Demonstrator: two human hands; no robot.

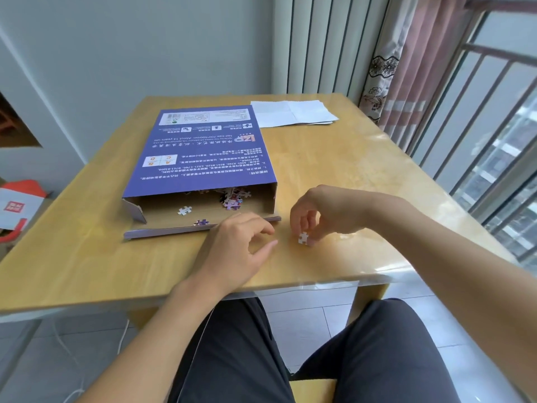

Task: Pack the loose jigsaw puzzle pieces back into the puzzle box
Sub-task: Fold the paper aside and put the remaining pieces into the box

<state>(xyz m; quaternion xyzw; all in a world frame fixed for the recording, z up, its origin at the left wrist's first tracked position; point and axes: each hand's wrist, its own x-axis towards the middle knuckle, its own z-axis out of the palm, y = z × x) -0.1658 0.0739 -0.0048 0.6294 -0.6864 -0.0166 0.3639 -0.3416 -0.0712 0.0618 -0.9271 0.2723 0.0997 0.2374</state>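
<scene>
While the right hand (pixel 312 215) pinches a puzzle piece (pixel 303 237) on the bench (pixel 363 175), left hand (pixel 242 242) loose and holding nothing, a slack grip could drop it short of the puzzle box (pixel 203 152).

Light wood bench (pixel 334 175) w/ glossy clear cover, glare on the right side. Pale grey-blue wall (pixel 130 48) behind. White vertical slats (pixel 322 39) at back centre, next to a pink curtain (pixel 412 62) w/ dark floral band. Window (pixel 499 135) on the right w/ metal bars, daylight coming in, buildings outside. Grey tile floor (pixel 305 321) below. White cable (pixel 122 335) on the floor, left.
</scene>
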